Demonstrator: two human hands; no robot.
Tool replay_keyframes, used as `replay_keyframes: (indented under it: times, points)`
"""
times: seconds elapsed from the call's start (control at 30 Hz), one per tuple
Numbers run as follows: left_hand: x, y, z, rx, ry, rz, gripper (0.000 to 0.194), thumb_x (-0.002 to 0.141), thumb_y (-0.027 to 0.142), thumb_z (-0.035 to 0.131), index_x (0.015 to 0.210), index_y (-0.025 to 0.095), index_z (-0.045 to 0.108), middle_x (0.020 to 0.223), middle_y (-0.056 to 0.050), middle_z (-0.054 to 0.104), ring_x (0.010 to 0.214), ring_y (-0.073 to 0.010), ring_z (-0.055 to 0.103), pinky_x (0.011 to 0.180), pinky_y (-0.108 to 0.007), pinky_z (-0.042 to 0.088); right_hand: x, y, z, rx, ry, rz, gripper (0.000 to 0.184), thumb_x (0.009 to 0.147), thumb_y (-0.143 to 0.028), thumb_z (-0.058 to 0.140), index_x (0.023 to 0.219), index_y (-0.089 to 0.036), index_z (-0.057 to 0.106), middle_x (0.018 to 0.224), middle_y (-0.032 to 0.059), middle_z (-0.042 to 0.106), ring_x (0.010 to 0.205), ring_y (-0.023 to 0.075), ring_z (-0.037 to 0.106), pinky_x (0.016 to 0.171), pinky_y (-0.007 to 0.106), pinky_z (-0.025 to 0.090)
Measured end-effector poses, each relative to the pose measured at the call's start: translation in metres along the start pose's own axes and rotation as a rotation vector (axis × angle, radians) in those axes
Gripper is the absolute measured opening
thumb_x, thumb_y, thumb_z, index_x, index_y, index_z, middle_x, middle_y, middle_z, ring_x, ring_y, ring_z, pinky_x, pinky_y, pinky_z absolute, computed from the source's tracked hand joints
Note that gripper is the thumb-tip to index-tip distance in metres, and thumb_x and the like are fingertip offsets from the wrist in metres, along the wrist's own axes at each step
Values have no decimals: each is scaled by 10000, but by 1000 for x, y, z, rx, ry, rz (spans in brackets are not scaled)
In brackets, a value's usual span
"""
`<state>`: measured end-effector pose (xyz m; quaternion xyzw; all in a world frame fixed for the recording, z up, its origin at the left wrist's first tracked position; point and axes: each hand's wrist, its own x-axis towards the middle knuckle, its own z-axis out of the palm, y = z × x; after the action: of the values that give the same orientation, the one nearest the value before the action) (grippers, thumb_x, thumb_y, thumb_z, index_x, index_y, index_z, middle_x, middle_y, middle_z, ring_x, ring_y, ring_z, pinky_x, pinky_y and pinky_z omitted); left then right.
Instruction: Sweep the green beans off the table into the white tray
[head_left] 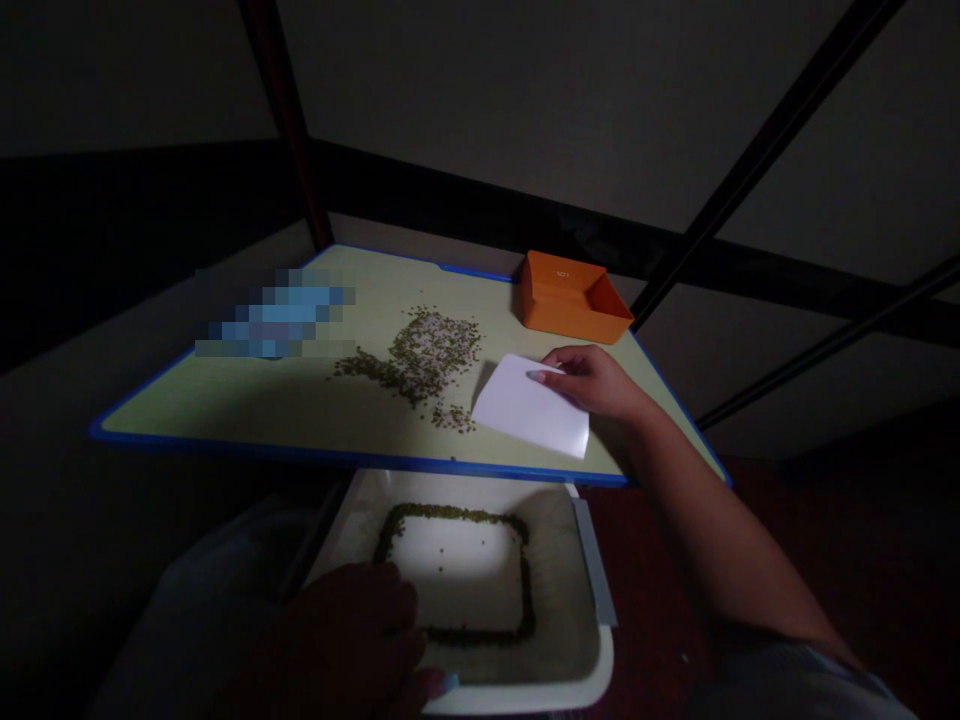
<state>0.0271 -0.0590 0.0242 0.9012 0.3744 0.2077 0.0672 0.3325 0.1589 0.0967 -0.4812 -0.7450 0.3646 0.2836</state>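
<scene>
My right hand grips a white sheet of stiff paper, thumb on top and fingers behind. The sheet slants over the right part of a pale board with a blue rim. Just left of it, small green-brown grains lie scattered in a loose heap. In the dark at the lower left, my left hand is over the near left side of a white basin. Its fingers look curled together, and what they hold, if anything, is hidden. More grains line the edges of the basin's floor.
An orange open box stands at the board's back right corner. A blurred-out blue item lies at the left edge. Dark wall panels rise behind, and the board's front edge overhangs the basin. The reddish floor shows at right.
</scene>
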Motion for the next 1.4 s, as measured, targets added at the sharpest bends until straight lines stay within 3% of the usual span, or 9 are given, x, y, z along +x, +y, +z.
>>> replay_keyframes:
  times: [0.17, 0.3, 0.5, 0.63, 0.9, 1.03, 1.2, 1.27, 1.4]
  points:
    - [-2, 1, 10, -14, 26, 27, 454, 1092, 345, 269, 859, 263, 649, 846, 15, 643, 790, -182, 605, 739, -352, 406, -1, 1, -1, 43, -47, 4, 426, 709, -559, 780, 759, -150, 674, 641, 2, 582, 575, 106, 459, 515, 256, 314]
    - [0, -1, 8, -21, 98, 17, 462, 1092, 334, 265, 803, 257, 618, 816, 27, 626, 755, -175, 594, 739, -343, 404, -1, 4, -3, 52, -68, -15, 372, 728, -515, 773, 742, -158, 669, 634, -8, 562, 580, 102, 445, 522, 259, 309]
    - [2, 1, -5, -18, -25, 73, 348, 1079, 305, 353, 885, 263, 639, 889, 30, 661, 846, -168, 633, 798, -322, 433, -2, 0, 0, 64, -106, -22, 386, 734, -525, 785, 743, -164, 651, 614, -26, 535, 561, 89, 410, 505, 249, 286]
    - [-4, 1, 10, 21, 114, 22, 385, 1063, 308, 356, 811, 262, 643, 842, 13, 655, 766, -188, 608, 750, -356, 406, -3, -1, 5, 50, -129, -55, 404, 755, -543, 766, 741, -161, 635, 603, -33, 506, 555, 88, 396, 496, 244, 276]
    - [-3, -1, 18, -41, 131, 25, 551, 1104, 370, 205, 754, 259, 616, 767, 20, 615, 721, -177, 571, 714, -349, 366, -4, -2, 9, 67, -205, -64, 428, 758, -551, 783, 758, -151, 631, 589, -42, 494, 548, 83, 399, 491, 231, 276]
    - [-4, 0, 13, -73, 70, -7, 508, 1091, 371, 244, 770, 264, 623, 775, 21, 608, 727, -182, 571, 709, -343, 367, -4, -5, 13, 79, -231, -61, 428, 773, -554, 771, 758, -154, 621, 579, -52, 482, 526, 75, 386, 480, 230, 270]
    - [2, 1, -6, -32, -182, -33, 145, 985, 299, 572, 864, 280, 649, 895, 47, 660, 860, -182, 621, 795, -324, 414, -4, -6, 19, 38, -251, -91, 394, 814, -526, 718, 765, -142, 643, 588, -40, 487, 534, 79, 392, 488, 241, 264]
    - [5, 3, -13, -30, -203, -53, 121, 950, 287, 636, 830, 279, 645, 871, 59, 660, 838, -170, 624, 768, -314, 412, -5, -6, 20, 36, -269, -87, 382, 823, -514, 708, 777, -139, 652, 595, -34, 497, 541, 83, 402, 493, 245, 267]
    - [8, 4, -16, -19, -103, 5, 404, 1098, 396, 362, 855, 271, 660, 888, 39, 681, 820, -161, 624, 760, -326, 411, -6, -9, 20, 65, -260, -82, 375, 811, -507, 725, 762, -142, 650, 591, -35, 496, 539, 81, 393, 496, 246, 267]
